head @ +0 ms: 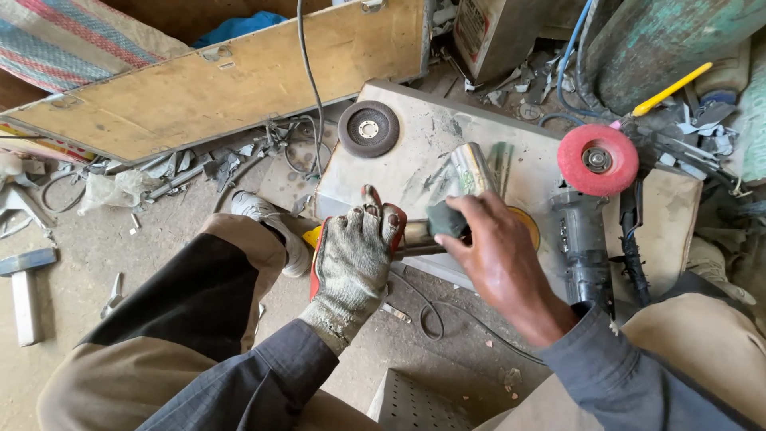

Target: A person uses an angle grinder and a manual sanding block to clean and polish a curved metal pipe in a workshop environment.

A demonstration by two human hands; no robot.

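Largest first: one long plywood board [231,80], slanting across the upper left, lower edge hard against a litter of metal scraps and cables. Below and right, one flat metal plate [447,152] as work surface, near edge cut off by the arms, left corner close to a light shoe [267,211]. Bare dusty floor open at left and lower centre, with one hammer [24,279] well apart near the left edge. One teal cylinder [662,40] at upper right.

On the plate: one angle grinder [586,239] lying at the right edge, red flap disc [597,160] facing up; one dark loose disc [368,128] near the plate's far left corner. Two discs in all.

Between them, one shiny steel tube [471,172], bent, upper end pointing away, lower run passing under both hands.

Left hand [351,259], in a worn grey and red glove, closed round the tube's near end. Right hand [491,255], bare, fingers curled, pinching one dark green pad [444,219] against the tube just beside the glove.
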